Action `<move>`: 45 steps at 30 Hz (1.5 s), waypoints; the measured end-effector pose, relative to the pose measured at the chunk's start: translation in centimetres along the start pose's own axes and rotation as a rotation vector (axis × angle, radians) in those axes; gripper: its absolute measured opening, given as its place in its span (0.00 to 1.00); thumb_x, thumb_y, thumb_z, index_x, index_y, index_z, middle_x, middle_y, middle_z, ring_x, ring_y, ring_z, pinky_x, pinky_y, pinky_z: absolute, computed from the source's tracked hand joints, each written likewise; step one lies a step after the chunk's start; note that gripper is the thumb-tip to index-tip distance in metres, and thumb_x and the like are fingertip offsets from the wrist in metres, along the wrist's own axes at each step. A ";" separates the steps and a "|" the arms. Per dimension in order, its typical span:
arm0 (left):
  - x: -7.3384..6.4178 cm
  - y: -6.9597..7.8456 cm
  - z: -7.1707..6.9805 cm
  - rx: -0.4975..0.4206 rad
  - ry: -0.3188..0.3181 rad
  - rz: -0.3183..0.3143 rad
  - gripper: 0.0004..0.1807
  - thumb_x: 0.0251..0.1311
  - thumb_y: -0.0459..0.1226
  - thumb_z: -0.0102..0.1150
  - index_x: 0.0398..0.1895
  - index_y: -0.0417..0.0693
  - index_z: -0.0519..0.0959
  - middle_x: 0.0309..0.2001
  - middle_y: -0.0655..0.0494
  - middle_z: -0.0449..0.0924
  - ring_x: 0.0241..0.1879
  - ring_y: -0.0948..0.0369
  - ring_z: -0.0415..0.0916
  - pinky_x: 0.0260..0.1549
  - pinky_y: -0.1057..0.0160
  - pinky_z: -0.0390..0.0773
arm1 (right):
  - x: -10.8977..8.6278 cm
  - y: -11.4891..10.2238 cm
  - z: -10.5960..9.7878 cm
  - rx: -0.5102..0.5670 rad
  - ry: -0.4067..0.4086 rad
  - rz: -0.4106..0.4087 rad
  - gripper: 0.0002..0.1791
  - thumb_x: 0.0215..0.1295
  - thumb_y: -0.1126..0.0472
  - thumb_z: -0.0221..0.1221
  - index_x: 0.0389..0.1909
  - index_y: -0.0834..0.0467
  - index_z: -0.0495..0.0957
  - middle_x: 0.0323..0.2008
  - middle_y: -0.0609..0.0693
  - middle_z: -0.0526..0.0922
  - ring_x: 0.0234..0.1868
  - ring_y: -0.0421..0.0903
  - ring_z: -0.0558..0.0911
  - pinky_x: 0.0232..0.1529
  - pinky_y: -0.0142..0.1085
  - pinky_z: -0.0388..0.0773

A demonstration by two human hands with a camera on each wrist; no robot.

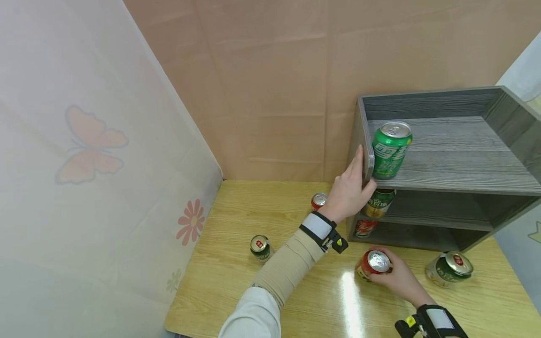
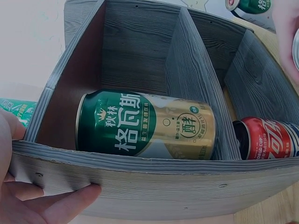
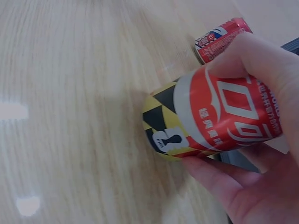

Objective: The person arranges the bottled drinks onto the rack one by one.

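Observation:
My left hand (image 1: 347,191) holds the left side panel of a grey wooden shelf (image 1: 448,188), fingers along its outer face and thumb at the front edge. My right hand (image 1: 399,277) grips a red cola can (image 3: 224,109) with a yellow-and-black checked base, low over the table in front of the shelf. A bright green soda can (image 1: 391,150) stands on the shelf's top. Below it, a green and gold kvass can (image 2: 149,125) stands in the middle compartment at the left wall. Another red can (image 2: 268,138) is in the bottom compartment, also at the left.
Right of my right hand, a green-labelled can (image 1: 450,269) stands on the wooden table (image 1: 211,291). A dark green can (image 1: 260,248) is left of my left forearm, and a red can (image 1: 319,201) stands behind my left wrist. A patterned white wall sheet (image 1: 105,234) borders the table's left.

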State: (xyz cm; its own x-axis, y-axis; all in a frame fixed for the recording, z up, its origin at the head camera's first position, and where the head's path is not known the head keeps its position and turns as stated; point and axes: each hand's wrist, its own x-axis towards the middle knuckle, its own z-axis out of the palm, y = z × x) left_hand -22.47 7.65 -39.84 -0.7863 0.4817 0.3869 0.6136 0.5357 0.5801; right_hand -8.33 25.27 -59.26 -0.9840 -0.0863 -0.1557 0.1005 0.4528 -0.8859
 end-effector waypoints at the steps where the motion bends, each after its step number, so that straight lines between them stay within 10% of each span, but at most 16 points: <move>1: 0.0 0.0 0.0 0.000 0.001 0.002 0.46 0.73 0.42 0.50 0.83 0.50 0.32 0.80 0.54 0.47 0.19 0.65 0.73 0.12 0.71 0.67 | -0.1 0.1 0.0 0.002 0.011 0.005 0.43 0.54 0.61 0.76 0.68 0.65 0.66 0.58 0.66 0.75 0.54 0.61 0.79 0.39 0.38 0.82; 15: 0.1 -0.2 0.2 -0.002 0.024 0.023 0.46 0.73 0.41 0.50 0.83 0.47 0.34 0.80 0.53 0.47 0.23 0.64 0.75 0.14 0.72 0.69 | -1.3 0.5 -1.1 0.014 0.123 0.150 0.47 0.61 0.58 0.72 0.70 0.70 0.55 0.63 0.73 0.66 0.59 0.70 0.72 0.44 0.42 0.78; 30: 0.1 0.0 0.0 -0.004 0.013 0.007 0.46 0.73 0.41 0.49 0.83 0.49 0.33 0.80 0.54 0.48 0.33 0.61 0.80 0.18 0.73 0.72 | -0.3 -0.2 -2.0 -0.019 0.374 0.056 0.46 0.59 0.62 0.73 0.70 0.69 0.54 0.64 0.71 0.64 0.58 0.67 0.70 0.37 0.20 0.67; 45: 0.0 -0.1 0.1 0.015 0.028 0.013 0.46 0.73 0.42 0.50 0.83 0.47 0.35 0.80 0.54 0.49 0.44 0.59 0.82 0.30 0.71 0.79 | 2.0 -1.0 -3.3 0.013 0.473 0.084 0.49 0.61 0.62 0.70 0.71 0.71 0.47 0.65 0.73 0.59 0.63 0.69 0.66 0.53 0.46 0.69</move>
State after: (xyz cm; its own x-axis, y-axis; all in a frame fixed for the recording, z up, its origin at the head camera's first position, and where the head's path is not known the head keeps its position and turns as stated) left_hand -22.53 7.69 -39.94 -0.7801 0.4687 0.4145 0.6244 0.5403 0.5641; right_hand -10.87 27.60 -57.23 -0.9309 0.3650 -0.0140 0.1816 0.4292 -0.8847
